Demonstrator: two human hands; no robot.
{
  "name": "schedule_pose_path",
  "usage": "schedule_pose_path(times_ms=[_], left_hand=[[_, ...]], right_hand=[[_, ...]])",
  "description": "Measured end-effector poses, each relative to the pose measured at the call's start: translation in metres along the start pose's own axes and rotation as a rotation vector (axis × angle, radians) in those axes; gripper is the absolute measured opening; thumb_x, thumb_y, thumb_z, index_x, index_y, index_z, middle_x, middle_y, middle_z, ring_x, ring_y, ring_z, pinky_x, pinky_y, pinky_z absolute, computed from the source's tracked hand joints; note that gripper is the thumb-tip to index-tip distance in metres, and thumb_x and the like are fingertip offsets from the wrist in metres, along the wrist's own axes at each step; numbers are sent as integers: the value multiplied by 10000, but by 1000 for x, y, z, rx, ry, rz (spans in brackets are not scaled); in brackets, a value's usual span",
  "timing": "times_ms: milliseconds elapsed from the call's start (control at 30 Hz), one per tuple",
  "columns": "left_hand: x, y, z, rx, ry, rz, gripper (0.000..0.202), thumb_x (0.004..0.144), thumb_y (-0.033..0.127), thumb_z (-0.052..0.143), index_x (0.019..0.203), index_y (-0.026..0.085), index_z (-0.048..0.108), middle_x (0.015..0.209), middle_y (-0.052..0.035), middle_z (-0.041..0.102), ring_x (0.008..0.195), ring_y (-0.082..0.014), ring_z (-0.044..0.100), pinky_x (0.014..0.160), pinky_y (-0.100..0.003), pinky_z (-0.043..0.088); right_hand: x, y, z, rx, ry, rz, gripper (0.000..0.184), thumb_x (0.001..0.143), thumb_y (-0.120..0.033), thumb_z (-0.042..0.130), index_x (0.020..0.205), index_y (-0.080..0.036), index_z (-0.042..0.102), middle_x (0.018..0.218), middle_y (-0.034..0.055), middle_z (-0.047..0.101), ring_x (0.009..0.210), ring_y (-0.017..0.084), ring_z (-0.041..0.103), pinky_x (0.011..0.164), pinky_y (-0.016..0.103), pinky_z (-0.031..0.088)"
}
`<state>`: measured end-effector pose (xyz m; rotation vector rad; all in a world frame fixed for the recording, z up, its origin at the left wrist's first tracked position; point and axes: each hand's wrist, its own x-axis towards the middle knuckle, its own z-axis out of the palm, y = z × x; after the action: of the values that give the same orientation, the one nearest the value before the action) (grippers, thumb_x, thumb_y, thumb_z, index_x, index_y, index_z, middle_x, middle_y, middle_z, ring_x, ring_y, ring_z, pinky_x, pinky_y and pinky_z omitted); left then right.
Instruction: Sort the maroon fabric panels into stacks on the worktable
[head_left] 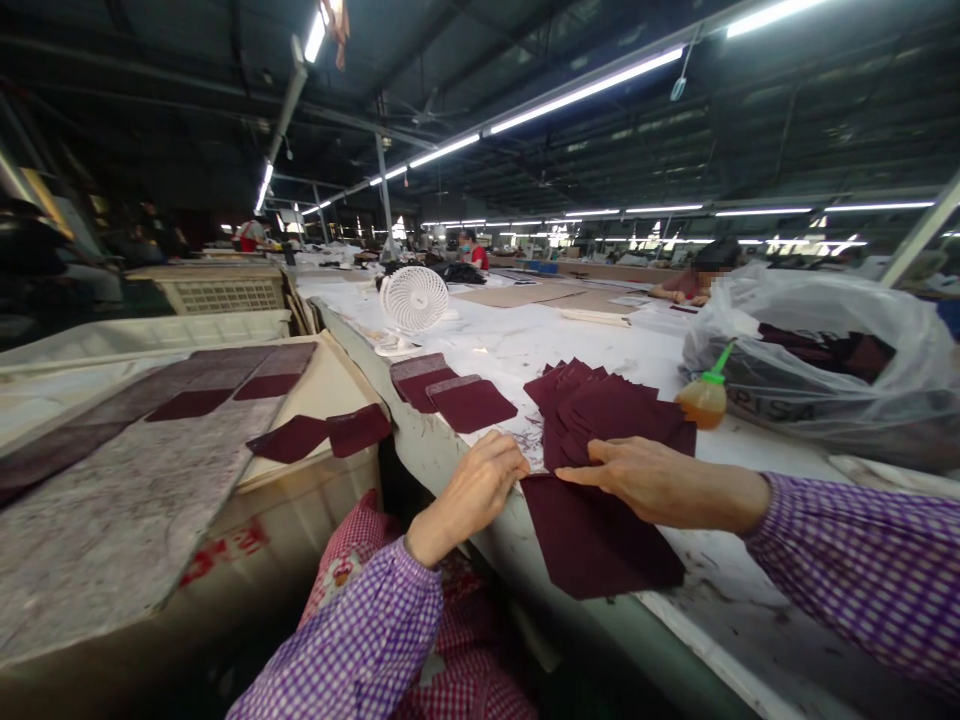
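A dark maroon cloth piece (600, 540) lies flat at the near edge of the white table (525, 350). My left hand (476, 490) is at its left corner on the table's edge, fingers curled in a pinch; what it pinches is hidden. My right hand (652, 480) lies flat with fingers stretched out across the top of that piece. Just behind my hands sits a fanned stack of maroon pieces (607, 410). Two more maroon pieces (454, 395) lie farther left on the table.
An orange bottle with a green nozzle (705, 395) stands beside the stack. A clear plastic bag (832, 370) of dark cloth fills the right. A small white fan (412, 300) stands behind. At left, a board (150, 470) carries laid-out maroon pieces. Other people work far back.
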<state>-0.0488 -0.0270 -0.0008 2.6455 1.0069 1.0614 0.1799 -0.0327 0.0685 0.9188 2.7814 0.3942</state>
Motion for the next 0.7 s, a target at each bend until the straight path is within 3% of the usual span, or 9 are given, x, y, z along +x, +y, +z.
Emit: schedule_pose_path(times_ms=[200,367,467,600,700], left_hand=[[-10,-6,1,100,11,78,289,960,234,334,897,155,605,847,-59,571,843,-175,479,767,-308,422],[-16,-11,-12,-153,-28,37,264,946,228,385,963,177,644,1003,-69,628,939,-171,551,832,-310,457],[-20,-20,-18,-281,68,-82,231,927,241,439,946,180,661,977,-62,656,904,-166,594,814,-310,484],[-16,-42,-21,-83,226,-195,187,891,197,487,944,180,666,970,-65,664,925,-189,589,862,-371,468],[-6,-61,-20,125,169,-201,180,860,183,532,985,181,662,1063,-71,647,1038,-209,544,937,-400,434]], right_hand=[[10,-3,-8,-70,-17,-49,672,750,1,440,1341,-317,451,774,49,592,553,124,507,522,252,297],[22,-13,-8,-157,-2,-60,641,785,-18,437,1346,-327,441,717,47,575,475,106,416,470,261,216],[24,-12,-5,-146,39,-50,565,841,-94,462,1346,-346,433,753,44,567,477,98,407,463,249,215],[24,-3,-3,-36,57,-9,457,884,-262,510,1327,-358,448,844,48,584,596,132,521,508,226,314],[25,1,-2,152,55,14,367,875,-278,519,1241,-306,518,928,51,606,772,180,579,632,260,409]])
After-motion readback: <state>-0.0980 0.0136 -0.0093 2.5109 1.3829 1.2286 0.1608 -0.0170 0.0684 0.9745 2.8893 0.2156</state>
